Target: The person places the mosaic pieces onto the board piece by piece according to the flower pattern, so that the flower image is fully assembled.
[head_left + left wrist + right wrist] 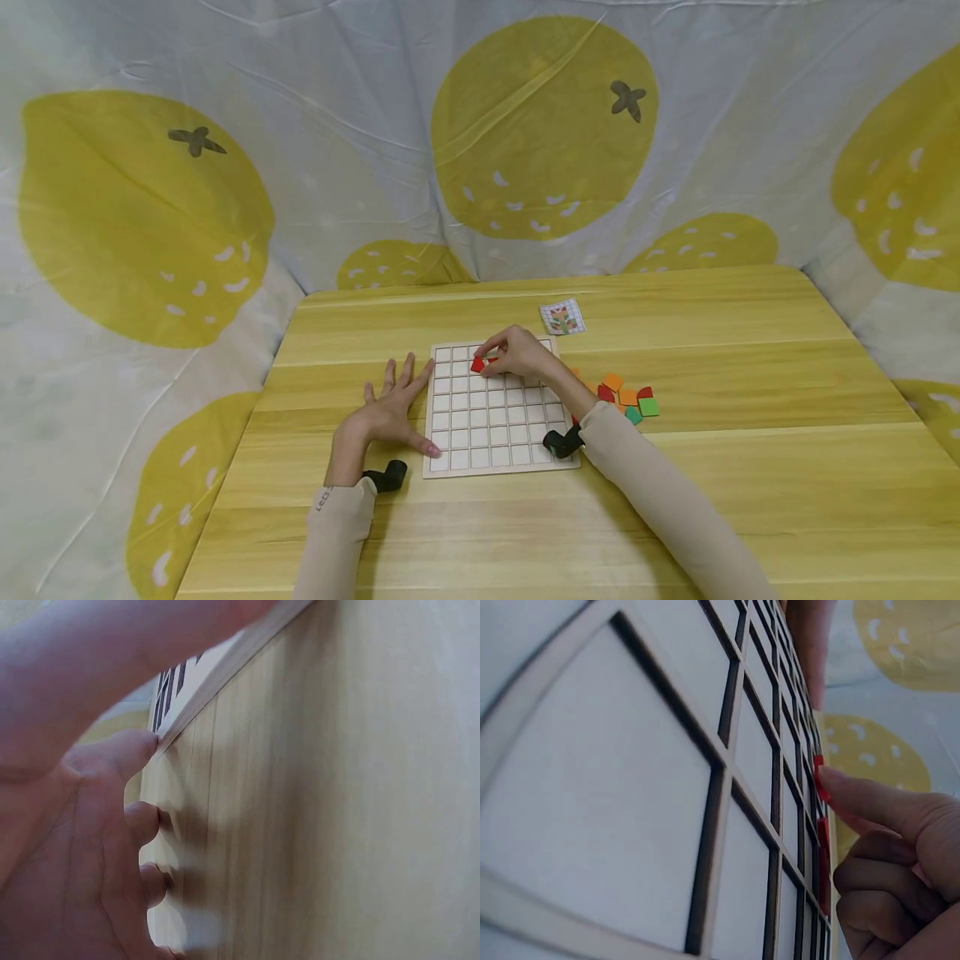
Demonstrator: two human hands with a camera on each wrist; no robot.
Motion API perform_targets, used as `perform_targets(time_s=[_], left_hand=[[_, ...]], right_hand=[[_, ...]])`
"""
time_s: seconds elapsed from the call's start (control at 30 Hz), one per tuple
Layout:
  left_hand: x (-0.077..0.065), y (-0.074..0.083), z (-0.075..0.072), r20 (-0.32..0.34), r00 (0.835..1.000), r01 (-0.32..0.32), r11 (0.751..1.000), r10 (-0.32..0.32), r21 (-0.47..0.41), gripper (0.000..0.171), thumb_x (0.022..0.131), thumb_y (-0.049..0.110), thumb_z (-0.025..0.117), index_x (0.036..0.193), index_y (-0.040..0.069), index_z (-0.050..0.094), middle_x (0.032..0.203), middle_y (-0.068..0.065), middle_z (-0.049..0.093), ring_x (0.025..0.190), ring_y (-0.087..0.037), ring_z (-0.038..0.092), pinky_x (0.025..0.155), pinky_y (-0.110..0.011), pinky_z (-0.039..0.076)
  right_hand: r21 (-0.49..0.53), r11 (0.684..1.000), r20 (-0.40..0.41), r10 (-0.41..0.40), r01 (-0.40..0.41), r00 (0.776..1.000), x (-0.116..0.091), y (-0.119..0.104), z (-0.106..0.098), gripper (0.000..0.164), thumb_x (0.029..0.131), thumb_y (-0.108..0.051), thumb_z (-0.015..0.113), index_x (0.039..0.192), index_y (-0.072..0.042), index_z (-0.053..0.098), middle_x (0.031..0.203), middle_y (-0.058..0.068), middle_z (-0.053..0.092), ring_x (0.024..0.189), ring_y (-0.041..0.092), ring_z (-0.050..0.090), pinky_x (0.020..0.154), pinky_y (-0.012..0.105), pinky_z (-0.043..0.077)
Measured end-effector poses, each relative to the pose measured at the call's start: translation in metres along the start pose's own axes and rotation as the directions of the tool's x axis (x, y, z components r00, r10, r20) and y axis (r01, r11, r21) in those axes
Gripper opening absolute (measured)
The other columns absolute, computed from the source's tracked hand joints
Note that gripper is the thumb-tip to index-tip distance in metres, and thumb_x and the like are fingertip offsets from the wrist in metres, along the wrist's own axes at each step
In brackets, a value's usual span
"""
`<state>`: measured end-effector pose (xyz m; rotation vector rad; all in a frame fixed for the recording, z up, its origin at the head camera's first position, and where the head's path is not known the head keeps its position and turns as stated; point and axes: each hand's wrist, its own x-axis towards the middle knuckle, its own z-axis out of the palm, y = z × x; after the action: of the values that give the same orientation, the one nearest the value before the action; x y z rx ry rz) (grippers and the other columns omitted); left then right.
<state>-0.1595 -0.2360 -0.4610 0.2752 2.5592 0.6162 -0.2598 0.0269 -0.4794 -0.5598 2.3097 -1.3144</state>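
Observation:
A white gridded wooden board [480,419] lies on the table. My left hand [387,414] is spread beside its left edge, with thumb and index finger at the frame; the left wrist view shows this hand [82,847] along the board's side [225,664]. Over the far rows, my right hand [517,354] pinches a small red tile [477,365] between thumb and index finger. In the right wrist view the thumb of that hand [900,862] meets the red tile [820,780], and a second red piece [823,862] sits in the grid nearby.
Loose orange, red and green tiles [627,397] lie in a pile right of the board, partly behind the right forearm. A small pattern card [562,317] showing a coloured figure on a grid rests beyond the board. A lemon-print cloth [360,167] hangs behind the table.

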Motion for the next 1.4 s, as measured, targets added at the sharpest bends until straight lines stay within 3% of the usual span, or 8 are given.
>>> perform_targets(time_s=[0.63, 1.1, 1.23, 1.4], left_hand=[[0.0016, 0.0008, -0.0004, 0.013, 1.0, 0.007, 1.0, -0.007, -0.005, 0.147, 0.062, 0.053, 0.096, 0.168, 0.021, -0.001, 0.172, -0.018, -0.022, 0.155, -0.048, -0.026, 0.113, -0.084, -0.012], [0.0023, 0.001, -0.0005, 0.012, 1.0, 0.008, 1.0, -0.008, -0.006, 0.146, 0.063, 0.052, 0.096, 0.168, 0.021, -0.001, 0.172, -0.018, -0.022, 0.155, -0.048, -0.027, 0.113, -0.083, -0.013], [0.0018, 0.0006, -0.0001, 0.013, 1.0, 0.007, 1.0, -0.007, -0.01, 0.146, 0.063, 0.051, 0.096, 0.168, 0.021, -0.001, 0.172, -0.018, -0.022, 0.155, -0.048, -0.027, 0.113, -0.083, -0.013], [0.0009, 0.0004, 0.0001, 0.01, 1.0, 0.005, 1.0, -0.005, -0.01, 0.146, 0.064, 0.051, 0.096, 0.168, 0.021, -0.002, 0.172, -0.018, -0.022, 0.155, -0.048, -0.027, 0.113, -0.083, -0.013]], right_hand=[[0.027, 1.0, 0.011, -0.016, 0.016, 1.0, -0.0009, -0.0013, 0.0001, 0.024, 0.086, -0.008, 0.083, 0.11, -0.008, 0.081, 0.055, -0.004, 0.044, 0.052, 0.009, 0.034, 0.054, 0.022, 0.03], [0.013, 1.0, 0.004, -0.018, 0.018, 1.0, 0.0012, -0.0002, 0.002, 0.023, 0.088, -0.01, 0.082, 0.111, -0.01, 0.082, 0.076, 0.001, 0.063, 0.059, 0.01, 0.034, 0.059, 0.023, 0.031], [0.001, 1.0, 0.007, -0.027, 0.027, 1.0, 0.0011, 0.0001, 0.0032, 0.023, 0.088, -0.01, 0.081, 0.111, -0.01, 0.082, 0.072, 0.0, 0.063, 0.06, 0.01, 0.033, 0.06, 0.023, 0.031], [0.015, 1.0, 0.008, -0.017, 0.017, 1.0, 0.0005, -0.0007, 0.0036, 0.023, 0.089, -0.01, 0.081, 0.112, -0.011, 0.082, 0.058, -0.003, 0.053, 0.056, 0.009, 0.031, 0.057, 0.022, 0.029]])
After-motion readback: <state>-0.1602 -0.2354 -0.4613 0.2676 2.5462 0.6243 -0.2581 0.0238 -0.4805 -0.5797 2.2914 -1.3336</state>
